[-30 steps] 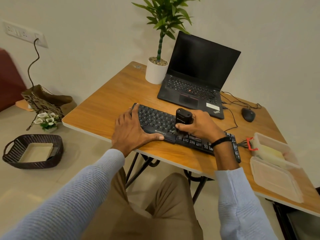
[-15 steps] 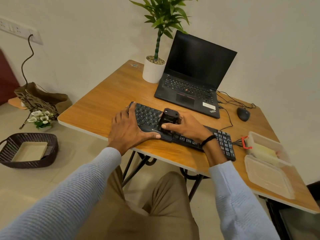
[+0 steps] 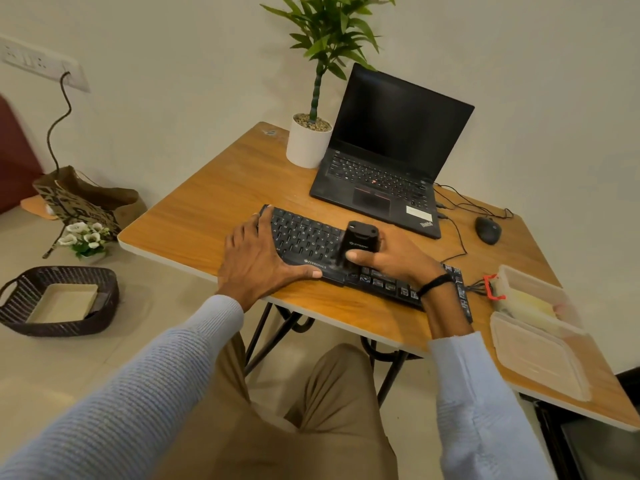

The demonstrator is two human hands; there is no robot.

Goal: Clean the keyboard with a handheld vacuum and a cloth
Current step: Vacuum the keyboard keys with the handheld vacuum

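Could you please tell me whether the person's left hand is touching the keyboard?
Touching. The head view shows the left hand lying flat over the left end of the keyboard, with its thumb pressed along the front edge.

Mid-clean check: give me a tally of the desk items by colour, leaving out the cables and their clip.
Black: 4 (keyboard, handheld vacuum, laptop, mouse)
White: 1 (plant pot)
Clear: 1 (container, lid open)
Total: 6
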